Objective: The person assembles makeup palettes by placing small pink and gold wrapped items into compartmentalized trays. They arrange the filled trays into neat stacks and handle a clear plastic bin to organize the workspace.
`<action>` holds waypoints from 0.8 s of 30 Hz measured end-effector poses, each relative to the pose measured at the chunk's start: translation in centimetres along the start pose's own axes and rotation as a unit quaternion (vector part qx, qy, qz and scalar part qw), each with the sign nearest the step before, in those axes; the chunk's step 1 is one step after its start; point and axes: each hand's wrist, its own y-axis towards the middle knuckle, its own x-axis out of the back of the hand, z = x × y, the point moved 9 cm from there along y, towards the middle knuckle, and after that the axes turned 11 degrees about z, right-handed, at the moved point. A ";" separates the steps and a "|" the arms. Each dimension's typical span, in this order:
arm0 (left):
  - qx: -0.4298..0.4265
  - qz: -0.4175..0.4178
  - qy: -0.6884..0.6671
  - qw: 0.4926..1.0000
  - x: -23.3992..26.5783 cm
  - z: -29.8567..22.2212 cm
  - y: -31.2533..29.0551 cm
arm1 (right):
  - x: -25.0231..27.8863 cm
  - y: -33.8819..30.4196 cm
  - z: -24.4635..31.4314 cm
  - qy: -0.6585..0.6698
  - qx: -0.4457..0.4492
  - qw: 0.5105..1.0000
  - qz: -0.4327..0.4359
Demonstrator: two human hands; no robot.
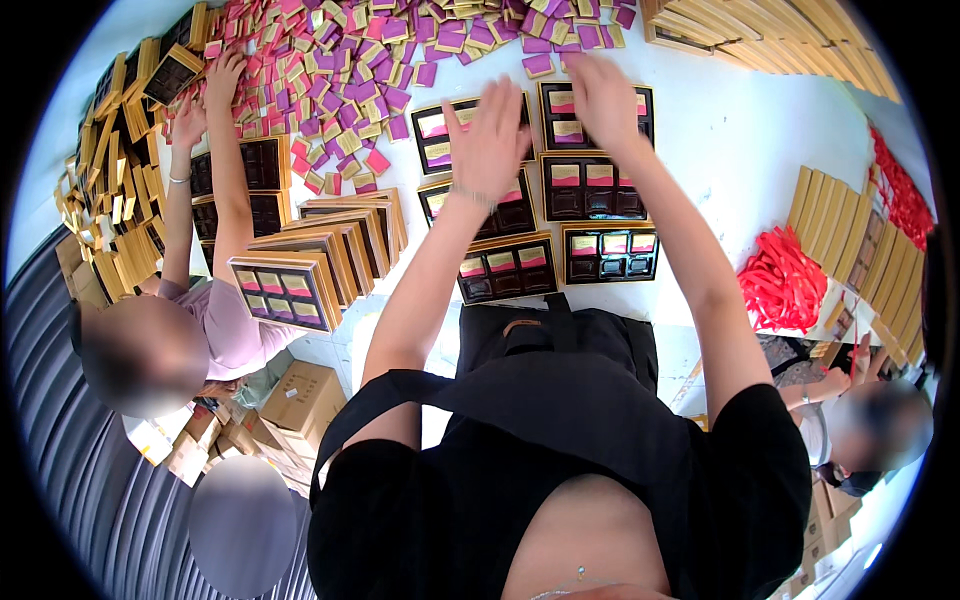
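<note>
Right hand (604, 103), blurred, hangs bent over the far right tray (646, 122); whether its fingertips pinch anything, I cannot tell. Left hand (489, 130) lies over the far left tray (428, 141), fingers stretched out and thumb apart, with nothing visible in its grasp.

Both hands are over the trays, and the wrapped pieces (355, 80) spread beyond them, far and left. The left hand is nearer the main heap; one loose piece (538, 66) lies just past the far right tray, between the hands and closer to the right.

The trays stand in two columns of three, long axes running left to right, the left column slightly skewed. The near right tray (610, 268) sits by the table's near edge. Upright boxes (320, 255) hem in the left side; on the right, white table (725, 165) stretches as far as the red ribbons (785, 285).
</note>
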 end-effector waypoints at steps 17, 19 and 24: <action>0.230 -0.158 -0.186 0.942 -0.6 13.0 10.4 | 0.3 -1.2 -10.8 0.434 -0.261 0.863 0.001; 0.122 -0.209 -0.198 0.950 1.1 9.0 9.0 | 0.1 -6.1 -12.0 0.388 -0.316 0.864 0.066; -0.169 -0.121 -0.250 0.946 1.4 -3.0 5.1 | 0.5 -10.0 -11.4 0.255 -0.348 0.893 0.125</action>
